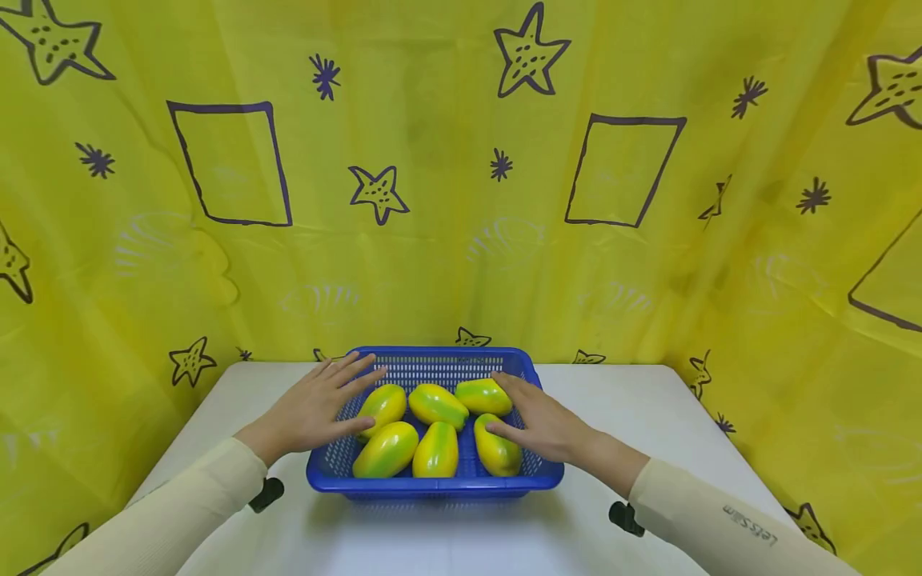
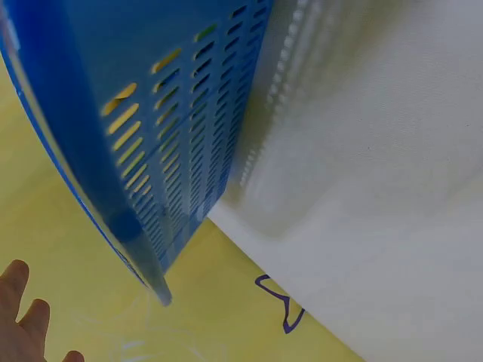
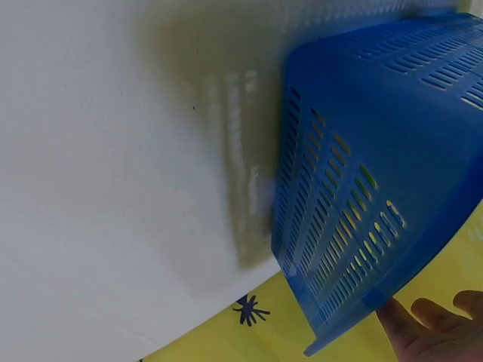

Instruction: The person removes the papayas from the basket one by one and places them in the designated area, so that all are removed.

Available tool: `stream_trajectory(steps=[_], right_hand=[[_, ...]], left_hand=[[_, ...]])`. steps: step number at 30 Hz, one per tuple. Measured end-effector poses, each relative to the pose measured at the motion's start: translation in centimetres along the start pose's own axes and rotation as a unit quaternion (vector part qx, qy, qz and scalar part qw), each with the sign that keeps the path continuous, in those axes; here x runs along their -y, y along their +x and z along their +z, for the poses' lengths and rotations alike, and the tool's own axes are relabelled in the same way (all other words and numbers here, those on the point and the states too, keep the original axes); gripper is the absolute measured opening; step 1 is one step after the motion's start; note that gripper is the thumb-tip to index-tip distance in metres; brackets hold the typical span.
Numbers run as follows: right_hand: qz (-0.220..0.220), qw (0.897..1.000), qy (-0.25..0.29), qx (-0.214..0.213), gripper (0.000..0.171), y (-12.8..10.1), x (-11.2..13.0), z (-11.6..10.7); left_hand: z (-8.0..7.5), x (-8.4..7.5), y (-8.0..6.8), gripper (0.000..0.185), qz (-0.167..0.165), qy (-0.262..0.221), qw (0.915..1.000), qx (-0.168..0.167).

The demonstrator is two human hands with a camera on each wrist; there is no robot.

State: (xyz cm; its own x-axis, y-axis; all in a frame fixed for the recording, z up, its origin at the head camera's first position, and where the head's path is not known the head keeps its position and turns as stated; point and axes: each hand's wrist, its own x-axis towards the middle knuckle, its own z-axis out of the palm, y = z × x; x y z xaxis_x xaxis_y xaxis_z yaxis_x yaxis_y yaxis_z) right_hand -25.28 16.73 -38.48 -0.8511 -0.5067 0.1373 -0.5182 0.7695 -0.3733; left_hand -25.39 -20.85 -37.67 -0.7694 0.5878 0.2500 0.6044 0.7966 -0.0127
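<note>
A blue slotted plastic basket (image 1: 435, 482) stands on a white table (image 1: 634, 400) and holds several yellow-green papayas (image 1: 437, 405). My left hand (image 1: 327, 404) lies with straight fingers over the basket's left rim, its thumb near a papaya (image 1: 384, 402). On the right side my right hand (image 1: 536, 420) rests flat over the rim, fingers by the right-hand papaya (image 1: 497, 448). The left wrist view shows the basket's outer wall (image 2: 173, 143) and fingertips (image 2: 19, 320) at the lower left. In the right wrist view the basket wall (image 3: 377, 188) fills the right side, with fingertips (image 3: 434, 328) below.
A yellow curtain (image 1: 446, 200) printed with stars and squares hangs behind and beside the table. Bare white tabletop (image 1: 446, 536) lies in front of the basket and to both sides. The table's far edge runs just behind the basket.
</note>
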Motion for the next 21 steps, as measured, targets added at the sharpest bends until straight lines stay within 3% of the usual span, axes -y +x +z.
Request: stream_trajectory(steps=[8, 21], right_hand=[[0.037, 0.998, 0.044, 0.01, 0.087, -0.2, 0.4, 0.4], [0.101, 0.992, 0.078, -0.025, 0.087, 0.0, 1.6, 1.3]], left_hand=[[0.4, 0.7, -0.5, 0.074, -0.019, -0.001, 0.9998, -0.009], [1.0, 1.8, -1.6, 0.076, -0.08, -0.04, 0.9955, -0.029]])
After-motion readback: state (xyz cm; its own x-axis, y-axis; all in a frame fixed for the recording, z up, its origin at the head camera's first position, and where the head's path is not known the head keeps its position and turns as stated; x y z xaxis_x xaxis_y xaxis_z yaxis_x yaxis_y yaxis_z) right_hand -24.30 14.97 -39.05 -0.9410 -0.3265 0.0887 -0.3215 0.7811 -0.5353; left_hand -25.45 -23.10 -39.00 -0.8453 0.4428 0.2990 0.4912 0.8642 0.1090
